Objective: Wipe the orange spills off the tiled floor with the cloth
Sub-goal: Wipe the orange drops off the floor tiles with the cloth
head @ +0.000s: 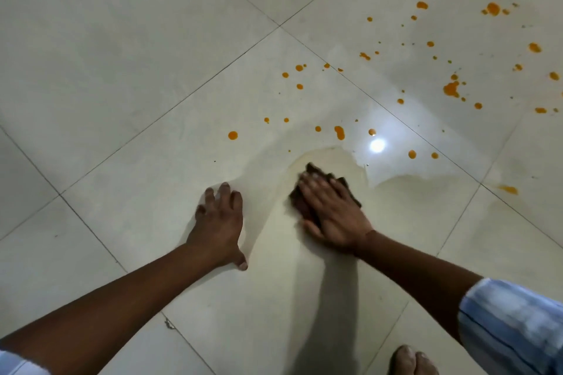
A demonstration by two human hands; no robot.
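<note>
**Floor wipe: cloth under right hand, spills beyond**

Item 1, cloth (316, 184): dark brown, lying bunched on the tiled floor (122, 55) and showing past the fingertips and at both sides of the right hand (332, 210), which is covering most of it.

Item 2, right hand: lying flat, palm down, fingers extended and close together, pressing on the cloth rather than gripping it. Its forearm is stretching in from the lower right, a blue-striped sleeve (515, 326) pushed up.

Item 3, left hand (221, 222): resting on bare tile just beside the cloth, apart from it, fingers spread and slightly bent, thumb out toward the viewer, holding nothing.

Item 4, orange spills (339, 132): drops lying scattered beyond both hands, thickening toward the upper right; the nearest are sitting near the cloth's far edge. A pale wet smear (338, 158) is ringing the cloth.

Item 5, bare toes (411, 359): showing at the bottom edge.
</note>
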